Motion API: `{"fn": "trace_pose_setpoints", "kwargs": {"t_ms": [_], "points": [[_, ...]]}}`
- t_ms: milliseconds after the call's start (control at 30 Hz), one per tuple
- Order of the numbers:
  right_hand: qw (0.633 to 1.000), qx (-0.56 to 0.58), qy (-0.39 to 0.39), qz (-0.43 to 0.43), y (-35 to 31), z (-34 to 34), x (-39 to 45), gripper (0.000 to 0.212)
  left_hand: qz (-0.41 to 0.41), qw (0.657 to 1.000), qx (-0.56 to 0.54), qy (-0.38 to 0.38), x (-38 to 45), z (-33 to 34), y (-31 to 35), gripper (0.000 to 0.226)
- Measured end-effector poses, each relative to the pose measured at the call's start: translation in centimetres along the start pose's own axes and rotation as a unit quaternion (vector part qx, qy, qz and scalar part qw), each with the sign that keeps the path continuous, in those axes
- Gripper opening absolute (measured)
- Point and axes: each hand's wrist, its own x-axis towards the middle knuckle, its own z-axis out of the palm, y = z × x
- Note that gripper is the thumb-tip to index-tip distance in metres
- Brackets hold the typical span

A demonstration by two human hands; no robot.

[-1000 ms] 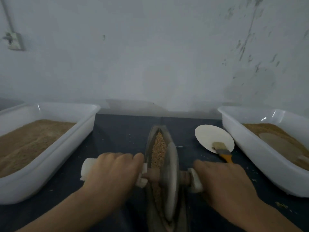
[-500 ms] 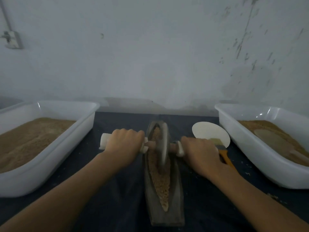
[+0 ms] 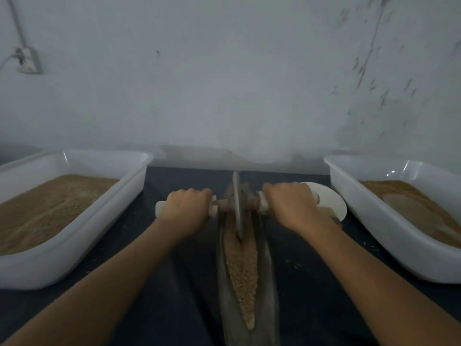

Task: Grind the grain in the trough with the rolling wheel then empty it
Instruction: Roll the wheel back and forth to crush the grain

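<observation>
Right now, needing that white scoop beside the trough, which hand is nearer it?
Right. The right hand overlaps the white scoop; the left hand is across the trough.

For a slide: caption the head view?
Both hands grip the rolling wheel at the grain-filled trough's far end.

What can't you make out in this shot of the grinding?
Head view only:
- Brush: mostly hidden behind the right hand; type unclear.
- Trough: near end cut off by the bottom edge.
- Grain at the far end: hidden by the wheel.
- Left tub and right tub: cut off by the side edges.
</observation>
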Motion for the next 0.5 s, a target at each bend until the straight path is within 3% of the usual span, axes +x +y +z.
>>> {"fn": "trace_pose_setpoints", "kwargs": {"t_ms": [133, 300, 433, 500], "points": [[1.000, 0.012, -0.006, 0.029, 0.0, 1.2, 2.0, 0.023, -0.017, 1.000, 0.021, -0.004, 2.0, 0.2, 0.0, 0.020], [0.993, 0.102, -0.065, 0.003, -0.6, -1.4, -4.4, 0.021, 0.014, 0.999, 0.036, -0.031, -3.7, -2.5, 1.5, 0.024], [0.989, 0.122, 0.058, -0.061, -0.9, -4.9, -9.9, 0.045, 0.050, 0.998, 0.001, -0.035, -9.9, -4.8, 1.7, 0.034], [0.989, 0.114, 0.054, -0.071, -0.7, -5.2, -10.4, 0.048, 0.060, 0.997, 0.004, -0.044, -10.2, -5.0, 1.5, 0.035]]}}
